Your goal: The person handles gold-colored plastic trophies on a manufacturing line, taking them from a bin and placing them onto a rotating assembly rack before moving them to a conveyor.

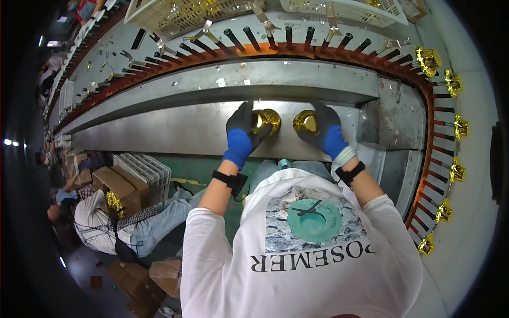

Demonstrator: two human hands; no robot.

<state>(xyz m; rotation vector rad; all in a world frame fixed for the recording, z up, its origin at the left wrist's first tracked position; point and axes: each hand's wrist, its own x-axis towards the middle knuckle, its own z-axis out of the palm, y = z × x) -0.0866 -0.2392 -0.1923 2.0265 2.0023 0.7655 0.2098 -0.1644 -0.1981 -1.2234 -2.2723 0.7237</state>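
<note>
In a blue and black glove, my left hand (240, 129) is closed round a shiny gold cup-shaped piece (272, 121) over the metal ledge. My right hand (326, 126), gloved the same way, grips another gold cup-shaped piece (306, 123) a short way to the right. A gap separates the two pieces, and each hand's thumb side faces the other. Whether the pieces rest on the metal ledge (175, 127) or are held just above it, I cannot tell. Parts of both are hidden by the fingers.
A curved conveyor track (286, 51) with upright black pegs runs beyond the ledge and round the right; several pegs there carry gold pieces (461, 127). Pale plastic baskets (344, 11) stand behind it. At left, a person (101, 220) is beside a cardboard box (119, 185) and stacked white crates (143, 172).
</note>
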